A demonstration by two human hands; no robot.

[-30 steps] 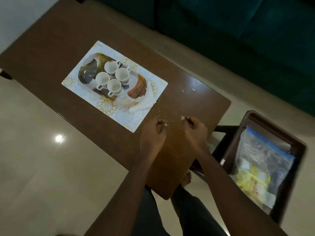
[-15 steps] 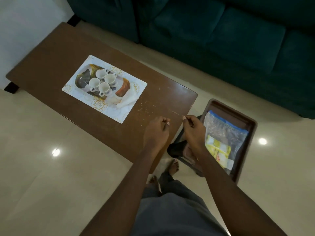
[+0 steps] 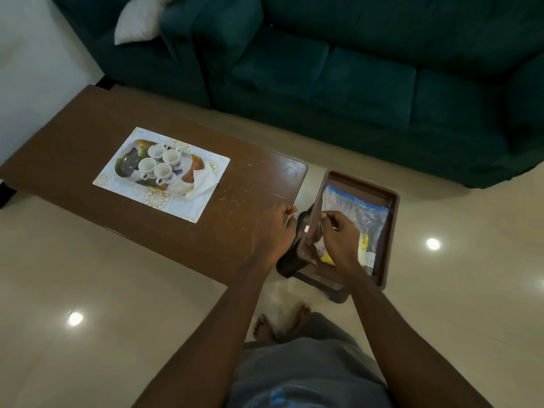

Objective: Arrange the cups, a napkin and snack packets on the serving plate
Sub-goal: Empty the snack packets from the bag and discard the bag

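Snack packets (image 3: 364,245) in the zip bag (image 3: 362,216) look light, crinkly and slippery, so pinching an edge suits them. Left hand (image 3: 275,231) and right hand (image 3: 338,241) are curled; whether either holds anything is unclear.

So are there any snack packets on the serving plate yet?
No, the plate holds only four cups and a napkin; the bag sits in the tray.

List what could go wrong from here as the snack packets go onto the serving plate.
1. Four cups crowd the serving plate, and the napkin drapes over its rim; added packets may nudge a cup or push the napkin off.
2. The zip bag lies in a brown tray on a low stand beside the table; tugging it with the right hand alone might shift or tip the tray.
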